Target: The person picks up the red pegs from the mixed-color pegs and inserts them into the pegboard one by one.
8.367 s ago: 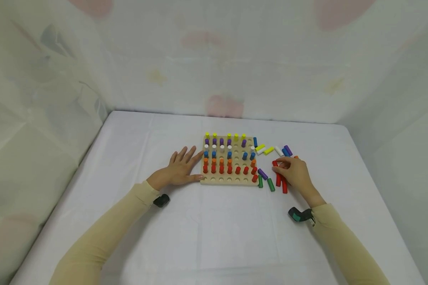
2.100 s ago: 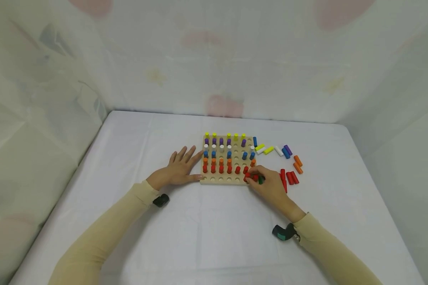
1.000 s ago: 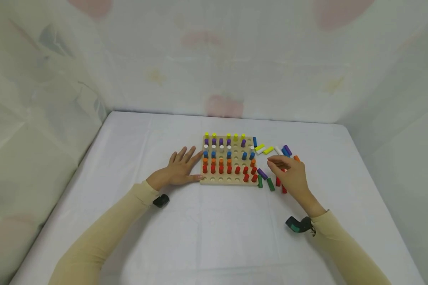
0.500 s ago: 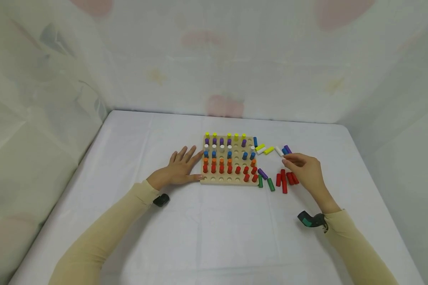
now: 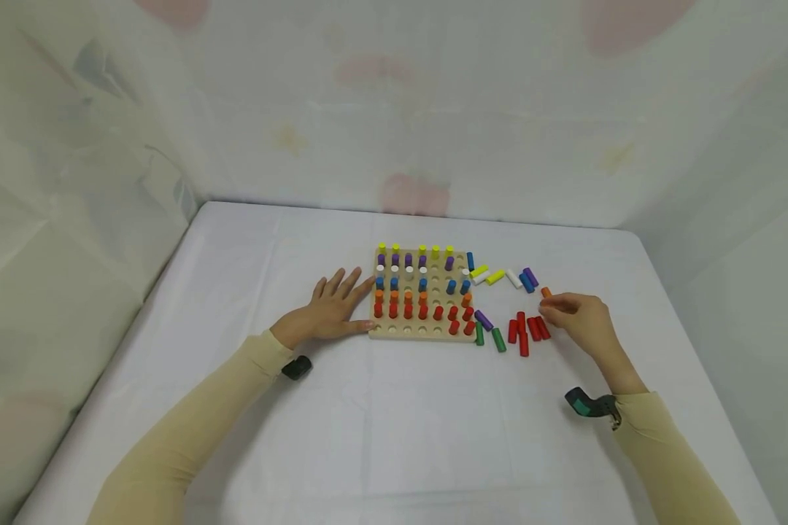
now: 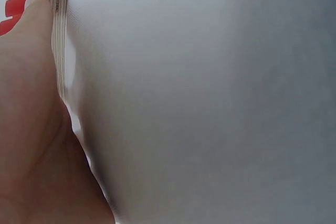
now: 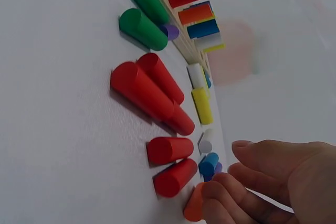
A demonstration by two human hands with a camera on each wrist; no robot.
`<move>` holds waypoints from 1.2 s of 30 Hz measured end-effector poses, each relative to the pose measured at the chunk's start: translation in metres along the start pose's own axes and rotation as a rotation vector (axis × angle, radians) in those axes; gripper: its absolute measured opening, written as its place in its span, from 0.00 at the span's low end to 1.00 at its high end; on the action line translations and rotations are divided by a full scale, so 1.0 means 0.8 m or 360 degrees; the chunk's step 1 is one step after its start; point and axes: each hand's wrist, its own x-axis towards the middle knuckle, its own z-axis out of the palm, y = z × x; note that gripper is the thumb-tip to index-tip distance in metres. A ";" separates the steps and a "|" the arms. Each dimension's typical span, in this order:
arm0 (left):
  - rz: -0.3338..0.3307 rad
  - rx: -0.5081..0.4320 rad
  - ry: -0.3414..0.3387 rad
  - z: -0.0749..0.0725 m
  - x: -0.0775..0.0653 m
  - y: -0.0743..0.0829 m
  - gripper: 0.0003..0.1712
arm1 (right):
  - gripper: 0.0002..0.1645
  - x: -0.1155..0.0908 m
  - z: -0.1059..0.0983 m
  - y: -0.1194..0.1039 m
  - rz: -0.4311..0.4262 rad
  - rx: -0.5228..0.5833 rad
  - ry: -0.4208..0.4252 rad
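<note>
In the head view, my left hand (image 5: 331, 312) lies spread at the left edge of a wooden pegboard (image 5: 420, 334), its thumb on the front left corner. The left wrist view has that thumb (image 6: 32, 19) against the board's layered edge, beside red pegs. To the right of the board, my right hand (image 5: 581, 321) reaches down over the orange pegs, with fingers loosely bent. One orange peg (image 5: 546, 292) shows just beyond its fingertips. In the right wrist view, the thumb stands apart from the other fingers, which overlap an orange peg (image 7: 194, 203).
Red pegs (image 5: 523, 344) lie near the right hand. Green pegs (image 5: 499, 340) and a purple peg (image 5: 484, 320) lie by the board's right edge. Yellow (image 5: 495, 277), white (image 5: 514, 278) and blue pegs (image 5: 527, 283) are scattered behind. Rows of coloured pegs stand in the board.
A second red peg now stands in the board's front row, placed by the right hand. Since then that hand has moved right, past the loose red pegs to the orange ones. The left hand stays put.
</note>
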 end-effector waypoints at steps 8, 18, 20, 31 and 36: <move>-0.0004 0.0017 -0.0008 0.001 0.002 -0.001 0.55 | 0.24 0.000 -0.003 0.010 0.0050 -0.0106 -0.0118; 0.0005 0.0015 0.0016 -0.002 -0.002 0.004 0.55 | 0.26 0.001 0.000 0.013 0.0057 -0.0157 -0.0216; 0.0001 0.0014 0.0010 -0.003 -0.002 0.004 0.54 | 0.26 0.001 0.000 0.013 0.0071 -0.0160 -0.0240; -0.0004 0.0017 -0.0004 -0.002 -0.002 0.004 0.54 | 0.25 0.002 0.008 0.012 0.0057 -0.0167 -0.0260; 0.0001 0.0026 -0.0002 -0.002 -0.002 0.004 0.54 | 0.23 0.001 0.009 0.014 0.0045 -0.0158 -0.0240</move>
